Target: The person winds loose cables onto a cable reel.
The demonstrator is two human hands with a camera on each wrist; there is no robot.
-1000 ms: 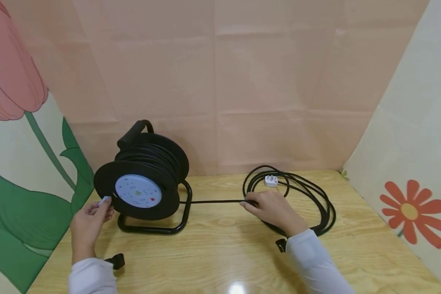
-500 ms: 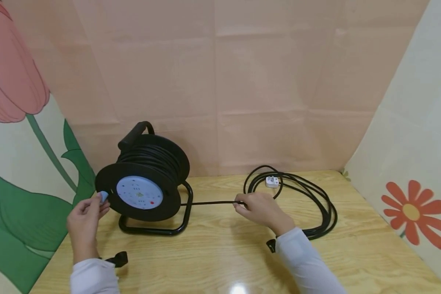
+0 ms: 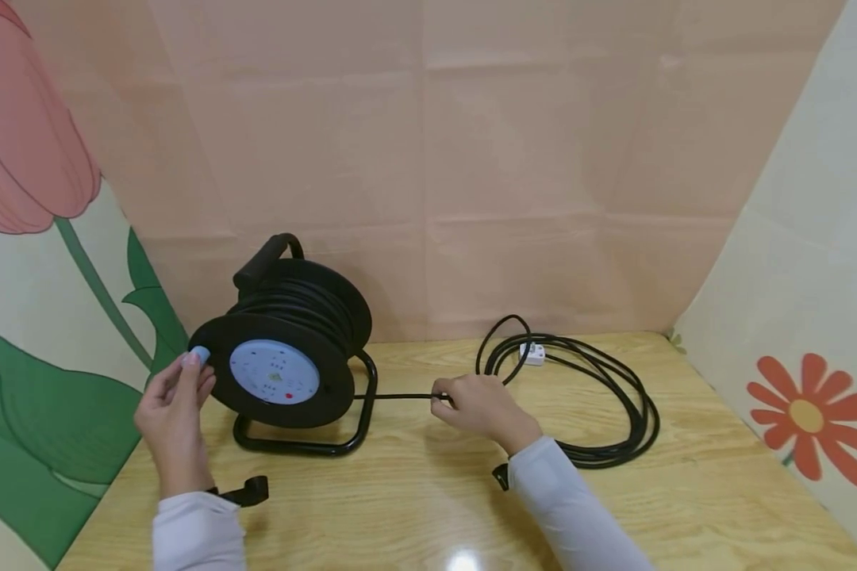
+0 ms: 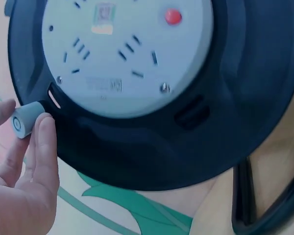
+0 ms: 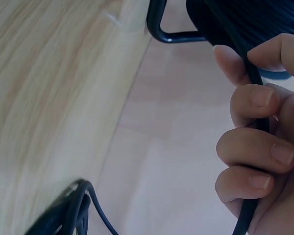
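Note:
A black cable reel (image 3: 286, 349) with a pale blue socket face (image 3: 274, 372) stands on its black frame at the left of the wooden table (image 3: 428, 507). My left hand (image 3: 174, 412) pinches the reel's small pale crank knob (image 3: 200, 354), which shows close up as a knob (image 4: 25, 119) between thumb and fingers (image 4: 41, 156). My right hand (image 3: 471, 404) grips the black cable (image 3: 400, 395) stretched from the reel. Its fingers (image 5: 257, 147) curl round the cable (image 5: 255, 78). Loose cable coils (image 3: 600, 396) with a white plug (image 3: 533, 352) lie to the right.
Pink paper covers the back wall; flower-painted panels close off the left and right sides. The reel's black handle (image 3: 260, 258) sticks up behind it. Black wrist straps (image 3: 246, 492) hang by my sleeves.
My left hand has carried the knob up round the reel's left edge, turning the reel. My right hand has slid left along the cable toward the reel, and the loose coils have shifted.

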